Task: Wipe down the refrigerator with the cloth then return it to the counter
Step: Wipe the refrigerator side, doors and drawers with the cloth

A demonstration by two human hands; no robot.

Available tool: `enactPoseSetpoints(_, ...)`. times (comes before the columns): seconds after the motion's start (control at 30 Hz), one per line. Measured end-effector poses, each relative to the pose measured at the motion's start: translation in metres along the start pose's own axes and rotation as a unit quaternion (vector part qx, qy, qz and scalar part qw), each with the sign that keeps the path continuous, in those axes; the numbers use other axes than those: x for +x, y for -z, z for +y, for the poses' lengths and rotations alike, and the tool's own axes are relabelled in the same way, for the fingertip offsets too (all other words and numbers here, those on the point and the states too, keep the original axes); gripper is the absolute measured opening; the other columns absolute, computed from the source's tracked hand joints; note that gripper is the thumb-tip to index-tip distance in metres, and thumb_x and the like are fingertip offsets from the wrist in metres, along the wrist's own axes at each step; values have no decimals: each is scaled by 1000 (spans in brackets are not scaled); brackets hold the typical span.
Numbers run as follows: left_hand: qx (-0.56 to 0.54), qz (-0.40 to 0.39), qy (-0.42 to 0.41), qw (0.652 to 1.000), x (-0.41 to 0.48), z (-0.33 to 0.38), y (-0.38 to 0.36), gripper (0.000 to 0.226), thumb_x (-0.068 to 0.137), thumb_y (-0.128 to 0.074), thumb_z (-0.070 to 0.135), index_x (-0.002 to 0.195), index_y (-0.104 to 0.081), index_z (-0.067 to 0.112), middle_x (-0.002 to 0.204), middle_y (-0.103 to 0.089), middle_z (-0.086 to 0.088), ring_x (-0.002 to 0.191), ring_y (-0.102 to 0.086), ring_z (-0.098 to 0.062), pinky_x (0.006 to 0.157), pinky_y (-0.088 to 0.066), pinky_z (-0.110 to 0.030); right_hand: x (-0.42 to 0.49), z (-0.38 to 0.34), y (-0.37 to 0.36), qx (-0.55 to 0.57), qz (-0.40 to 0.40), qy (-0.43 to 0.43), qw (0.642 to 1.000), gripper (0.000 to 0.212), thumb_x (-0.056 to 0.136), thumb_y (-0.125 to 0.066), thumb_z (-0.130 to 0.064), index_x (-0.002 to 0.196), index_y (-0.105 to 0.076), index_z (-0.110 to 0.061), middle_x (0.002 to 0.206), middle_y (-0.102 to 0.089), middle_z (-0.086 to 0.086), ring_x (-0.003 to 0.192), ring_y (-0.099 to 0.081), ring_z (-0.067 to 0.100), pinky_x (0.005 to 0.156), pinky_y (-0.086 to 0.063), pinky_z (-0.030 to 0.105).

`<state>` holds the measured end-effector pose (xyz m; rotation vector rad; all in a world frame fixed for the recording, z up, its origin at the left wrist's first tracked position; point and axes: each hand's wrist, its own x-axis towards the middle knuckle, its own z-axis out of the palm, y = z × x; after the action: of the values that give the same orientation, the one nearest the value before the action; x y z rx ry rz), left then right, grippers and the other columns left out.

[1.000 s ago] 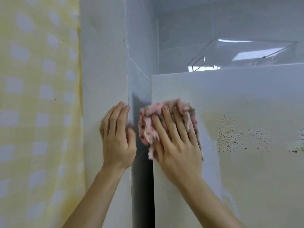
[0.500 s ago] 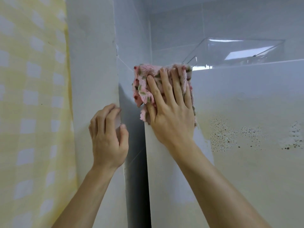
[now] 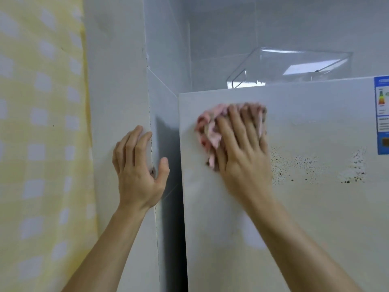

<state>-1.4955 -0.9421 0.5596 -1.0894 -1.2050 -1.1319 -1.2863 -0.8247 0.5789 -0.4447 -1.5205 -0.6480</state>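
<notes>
Shifted right, away from the top corner, since half a second ago: right hand (image 3: 242, 150), fingers flat, pressing pink cloth (image 3: 207, 131) against refrigerator (image 3: 294, 224) panel, just left of dark specks (image 3: 294, 165). Left hand (image 3: 136, 167) open, resting on wall edge (image 3: 117, 81); yellow checked curtain (image 3: 42, 144) beyond.

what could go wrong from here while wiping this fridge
1. The right hand presses the cloth flat rather than gripping it, so it may slip out and drop into the dark gap beside the refrigerator.
2. The dark specks just right of the hand may smear instead of lifting.
3. A wipe over the top edge could nudge the clear container up there.
</notes>
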Motion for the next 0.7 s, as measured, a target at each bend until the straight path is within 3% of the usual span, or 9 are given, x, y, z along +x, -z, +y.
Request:
enactPoseSetpoints(0.17,10,-17,5,1000,-2,1,-1,71,93,-56,49,148,-47,5,158,-42,-16,150,-37,-37,122,-26,-64,46,11,-2,-40,8,-58,998,57,111,-31,-48,164,-31,-27,174,-19,6,162,-11,30,130,-16,52)
enactPoseSetpoints(0.33,38,-47,1,998,-5,15,-1,81,93,-56,60,158,-35,18,164,-33,-15,155,-29,-35,125,-14,-66,-44,4,7,-38,21,-40,998,55,110,-42,-38,161,-39,-17,170,-26,13,161,-16,34,123,-30,59)
enactPoseSetpoints(0.47,68,-65,-28,995,-7,38,-8,73,95,-54,54,161,-34,31,167,-27,-13,156,-24,-36,122,-10,-71,-84,9,20,-29,-16,-6,999,53,112,-37,-39,158,-44,-15,169,-30,13,158,-25,33,117,-38,61)
enactPoseSetpoints(0.7,67,-56,-29,996,-6,58,-17,60,98,-48,45,156,-47,29,165,-37,-6,155,-29,-29,120,-8,-75,35,37,8,-44,11,-45,998,58,111,-31,-48,164,-33,-25,173,-23,7,161,-13,30,130,-16,50)
